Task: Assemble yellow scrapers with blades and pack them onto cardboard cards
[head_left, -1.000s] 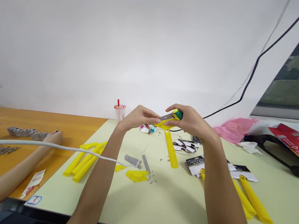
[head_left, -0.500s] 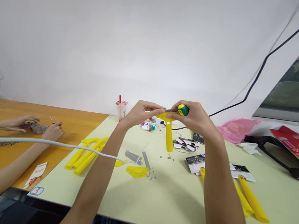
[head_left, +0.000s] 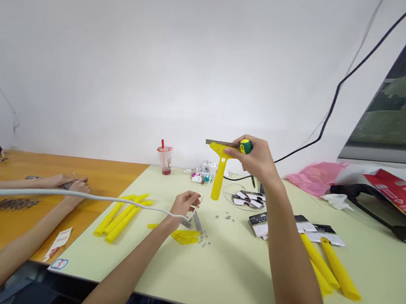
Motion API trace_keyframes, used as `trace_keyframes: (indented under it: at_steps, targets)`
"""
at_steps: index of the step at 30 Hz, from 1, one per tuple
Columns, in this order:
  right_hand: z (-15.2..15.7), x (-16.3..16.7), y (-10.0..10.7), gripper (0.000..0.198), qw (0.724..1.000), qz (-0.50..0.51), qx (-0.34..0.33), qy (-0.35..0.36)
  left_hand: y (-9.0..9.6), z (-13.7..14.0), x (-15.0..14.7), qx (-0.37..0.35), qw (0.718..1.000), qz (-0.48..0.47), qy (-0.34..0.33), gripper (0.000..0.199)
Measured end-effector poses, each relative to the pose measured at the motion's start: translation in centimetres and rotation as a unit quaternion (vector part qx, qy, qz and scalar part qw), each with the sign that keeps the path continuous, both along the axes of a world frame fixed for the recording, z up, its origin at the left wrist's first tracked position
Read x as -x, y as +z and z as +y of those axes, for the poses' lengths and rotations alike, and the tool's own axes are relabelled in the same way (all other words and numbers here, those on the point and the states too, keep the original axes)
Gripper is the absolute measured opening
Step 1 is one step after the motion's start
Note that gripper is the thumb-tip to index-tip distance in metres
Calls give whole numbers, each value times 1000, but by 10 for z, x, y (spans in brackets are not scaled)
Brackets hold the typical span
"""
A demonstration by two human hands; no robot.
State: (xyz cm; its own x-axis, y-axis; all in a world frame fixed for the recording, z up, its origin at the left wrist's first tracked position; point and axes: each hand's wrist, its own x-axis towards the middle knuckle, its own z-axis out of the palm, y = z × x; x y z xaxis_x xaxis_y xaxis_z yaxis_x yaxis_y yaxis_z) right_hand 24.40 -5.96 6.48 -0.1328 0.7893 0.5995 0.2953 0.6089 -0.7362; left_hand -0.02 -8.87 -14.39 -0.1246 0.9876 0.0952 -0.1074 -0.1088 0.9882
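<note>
A yellow plastic scraper (head_left: 218,178) with a T-shaped head hangs handle-down from my right hand (head_left: 256,158), which is closed round the right end of its head. Along the top of the head lies a flat grey metal blade (head_left: 220,142). The same hand also keeps hold of a screwdriver with a green and yellow handle (head_left: 246,147). Lower on the left, my left hand (head_left: 184,204) is above the grey metal strips (head_left: 197,223), fingers bent together; what is between them is hidden. Beside it lie yellow plastic plates (head_left: 185,237) and several small screws or nuts (head_left: 204,239).
Yellow handles (head_left: 123,218) lie at left, more yellow handles (head_left: 339,268) at right by printed cards (head_left: 304,225). A white cable (head_left: 111,199) crosses in front of my left hand. A drink cup (head_left: 164,160) stands behind. A co-worker's hands (head_left: 78,187) are over the orange table.
My left hand has let go of the scraper head and moved down to the metal strips. My right hand still holds scraper, blade and screwdriver. The co-worker's hands have come closer together.
</note>
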Motion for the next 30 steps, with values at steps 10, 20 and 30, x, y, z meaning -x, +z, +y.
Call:
trace_keyframes:
  at_steps: [10, 20, 30]
  targets:
    - [29, -1, -17, 50, 998, -60, 24, 11, -21, -11, -18, 6, 999, 26, -41, 52]
    - [26, 20, -26, 44, 990, -101, 62, 72, -6, -32, -36, -63, 986, 11, -157, 71]
    - [36, 44, -46, 36, 968, -196, 89, 127, 10, -43, -38, -48, 974, -133, -177, 71]
